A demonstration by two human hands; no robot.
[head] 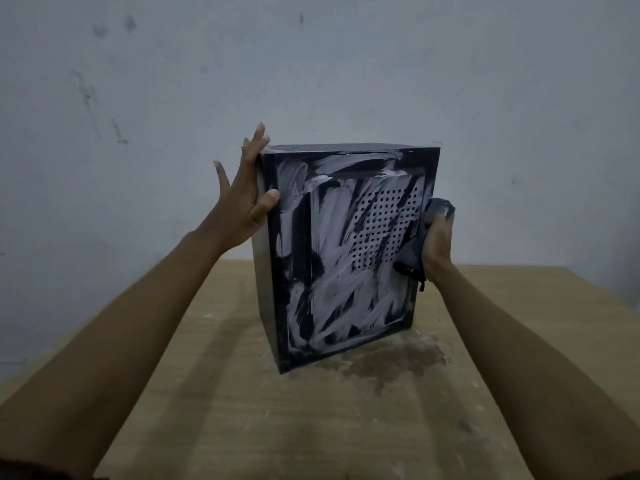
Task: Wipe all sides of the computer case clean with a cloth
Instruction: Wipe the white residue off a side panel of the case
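At the upper left of the frame, dark scuff marks (90,98) streak a pale grey wall (485,81) that fills the whole top half. From the lower left corner a bare forearm reaches up and in to the left hand (242,199), which is released, not clenched: its palm lies flat against the left side of the case (346,265) near the top corner, the fingers straight and spread upward past the top edge, the thumb (265,202) resting on the front edge. The case is a black box standing upright on a light wooden table (225,427) in the middle of the frame, one broad panel turned toward the camera. That panel is smeared all over with white streaks, with dark bare strokes between them, and a patch of round vent holes (384,230) sits in its upper right part. Below the case's lower right corner a dark, wet-looking stain (391,363) with white flecks spreads over the tabletop. At the panel's right edge, about mid-height, a bunched grey cloth (414,251) touches the case; the right hand (439,242) grasps it tightly, fingers curled over the wad, and its forearm runs down to the lower right corner of the frame
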